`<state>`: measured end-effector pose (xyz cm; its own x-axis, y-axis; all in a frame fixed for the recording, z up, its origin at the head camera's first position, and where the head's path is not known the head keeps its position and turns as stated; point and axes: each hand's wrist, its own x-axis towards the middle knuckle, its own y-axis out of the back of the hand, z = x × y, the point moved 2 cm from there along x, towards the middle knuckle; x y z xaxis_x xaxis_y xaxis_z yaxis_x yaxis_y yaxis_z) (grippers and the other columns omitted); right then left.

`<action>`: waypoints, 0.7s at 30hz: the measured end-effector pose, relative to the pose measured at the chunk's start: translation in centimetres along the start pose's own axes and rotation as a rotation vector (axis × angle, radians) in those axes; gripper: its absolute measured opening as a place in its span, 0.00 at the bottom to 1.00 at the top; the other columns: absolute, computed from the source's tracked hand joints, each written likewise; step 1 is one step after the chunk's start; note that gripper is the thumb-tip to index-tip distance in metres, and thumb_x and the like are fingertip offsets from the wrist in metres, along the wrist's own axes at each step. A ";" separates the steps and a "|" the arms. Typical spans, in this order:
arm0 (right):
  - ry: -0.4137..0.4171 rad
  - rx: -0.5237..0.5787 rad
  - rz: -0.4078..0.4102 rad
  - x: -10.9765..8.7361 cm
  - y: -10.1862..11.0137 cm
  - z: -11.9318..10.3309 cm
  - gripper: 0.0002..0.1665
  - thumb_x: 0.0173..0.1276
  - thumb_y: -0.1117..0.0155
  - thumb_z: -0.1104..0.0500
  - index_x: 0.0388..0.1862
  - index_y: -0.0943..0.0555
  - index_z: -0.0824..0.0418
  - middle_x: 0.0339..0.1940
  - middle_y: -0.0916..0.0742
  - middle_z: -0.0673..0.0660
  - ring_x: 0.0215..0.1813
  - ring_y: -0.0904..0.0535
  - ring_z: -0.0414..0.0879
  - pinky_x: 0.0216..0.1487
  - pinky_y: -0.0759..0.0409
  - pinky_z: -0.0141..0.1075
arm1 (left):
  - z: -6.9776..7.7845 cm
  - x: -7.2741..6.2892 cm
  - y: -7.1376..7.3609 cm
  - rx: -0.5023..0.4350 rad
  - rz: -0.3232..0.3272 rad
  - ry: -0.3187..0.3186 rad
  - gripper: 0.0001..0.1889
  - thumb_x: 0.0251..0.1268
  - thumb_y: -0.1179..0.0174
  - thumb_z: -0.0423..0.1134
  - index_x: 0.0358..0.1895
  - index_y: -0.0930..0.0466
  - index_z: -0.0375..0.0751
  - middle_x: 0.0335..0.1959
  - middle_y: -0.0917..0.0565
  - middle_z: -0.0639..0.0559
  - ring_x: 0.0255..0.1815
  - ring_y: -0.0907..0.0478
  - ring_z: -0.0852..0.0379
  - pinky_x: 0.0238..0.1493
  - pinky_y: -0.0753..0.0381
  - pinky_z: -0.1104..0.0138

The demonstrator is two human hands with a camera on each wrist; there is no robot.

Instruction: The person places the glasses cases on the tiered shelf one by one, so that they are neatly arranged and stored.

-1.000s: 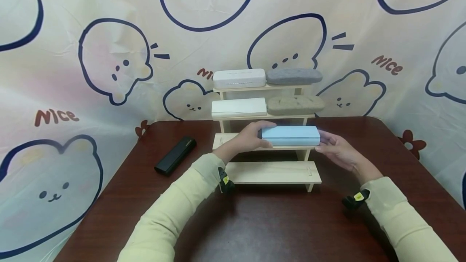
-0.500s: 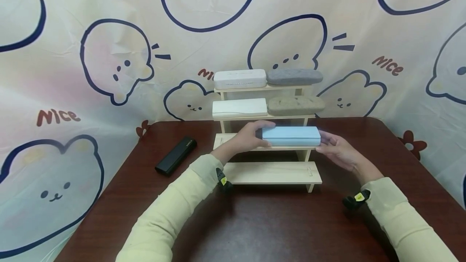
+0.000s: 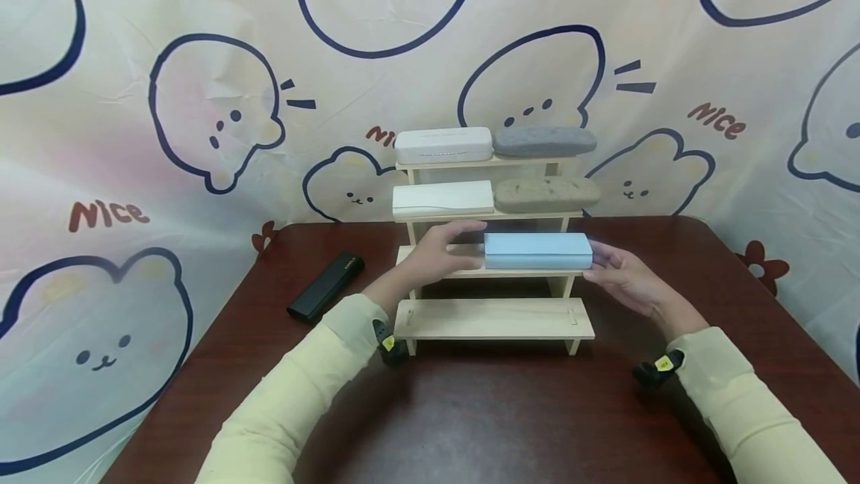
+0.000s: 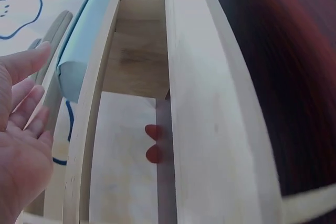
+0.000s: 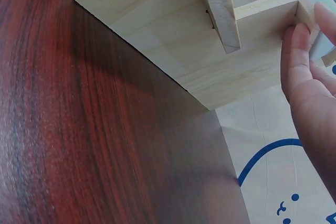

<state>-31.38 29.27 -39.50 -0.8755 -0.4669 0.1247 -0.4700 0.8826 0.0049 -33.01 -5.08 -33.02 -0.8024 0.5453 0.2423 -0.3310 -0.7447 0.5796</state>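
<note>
A light blue glasses case [image 3: 537, 251] lies lengthwise on the right part of the second tier from the bottom of a pale wooden stepped rack [image 3: 497, 318]. Just off the case's left end is my left hand [image 3: 430, 254], thumb and fingers spread, with a gap showing in the left wrist view [image 4: 26, 129]. My right hand [image 3: 625, 275] is at the other end of the case. In the right wrist view its fairly straight fingers [image 5: 299, 56] touch the end of the shelf, the thumb close to the case.
Higher tiers hold a white ribbed-front case [image 3: 443, 145], a grey case [image 3: 544, 141], a white case [image 3: 442, 199] and an olive case [image 3: 547, 194]. A black power bank [image 3: 325, 287] lies left on the dark wooden table [image 3: 497, 417]. A printed cloth [image 3: 376, 95] hangs behind.
My left hand has let go of the blue glasses case's left end and drawn back to the left. The case and my right hand have stayed in place.
</note>
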 end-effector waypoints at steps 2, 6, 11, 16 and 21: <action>0.008 0.005 -0.006 0.1 -0.1 -0.1 0.42 0.71 0.46 0.71 0.77 0.56 0.71 0.66 0.26 0.51 0.63 0.27 0.38 0.61 0.29 0.31 | -0.2 -0.6 0.5 0.013 0.018 -0.006 0.31 0.59 0.31 0.38 0.67 0.27 0.49 0.67 0.29 0.56 0.69 0.36 0.57 0.67 0.36 0.53; 0.007 0.013 -0.004 0.1 -0.1 -0.2 0.43 0.71 0.44 0.71 0.77 0.56 0.72 0.65 0.25 0.49 0.63 0.27 0.37 0.60 0.29 0.31 | -0.7 -2.1 1.6 0.022 0.057 -0.002 0.31 0.59 0.30 0.39 0.67 0.28 0.50 0.67 0.29 0.57 0.70 0.37 0.55 0.67 0.37 0.49; -0.007 0.002 0.005 0.1 -0.1 -0.2 0.43 0.71 0.45 0.71 0.77 0.56 0.71 0.66 0.27 0.51 0.64 0.28 0.37 0.61 0.29 0.31 | -1.3 -4.3 3.0 0.020 0.104 -0.001 0.31 0.58 0.29 0.42 0.67 0.27 0.54 0.67 0.29 0.59 0.70 0.38 0.57 0.67 0.38 0.47; -0.029 -0.017 0.014 0.0 0.0 -0.1 0.43 0.72 0.46 0.70 0.77 0.56 0.69 0.67 0.29 0.53 0.64 0.28 0.37 0.60 0.29 0.30 | -2.0 -6.7 4.3 0.000 0.156 -0.018 0.31 0.58 0.30 0.40 0.67 0.27 0.53 0.66 0.28 0.57 0.70 0.38 0.57 0.68 0.39 0.48; -0.033 -0.023 0.016 -0.1 0.0 -0.1 0.43 0.72 0.45 0.69 0.77 0.56 0.69 0.67 0.29 0.53 0.64 0.28 0.36 0.60 0.29 0.29 | -3.0 -9.1 5.6 -0.012 0.204 -0.006 0.32 0.58 0.30 0.39 0.67 0.28 0.51 0.67 0.28 0.55 0.71 0.39 0.56 0.70 0.43 0.49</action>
<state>-31.31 29.29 -39.41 -0.8864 -0.4537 0.0925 -0.4533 0.8910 0.0261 -29.08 -15.36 -34.36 -0.8504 0.3847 0.3590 -0.1672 -0.8444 0.5089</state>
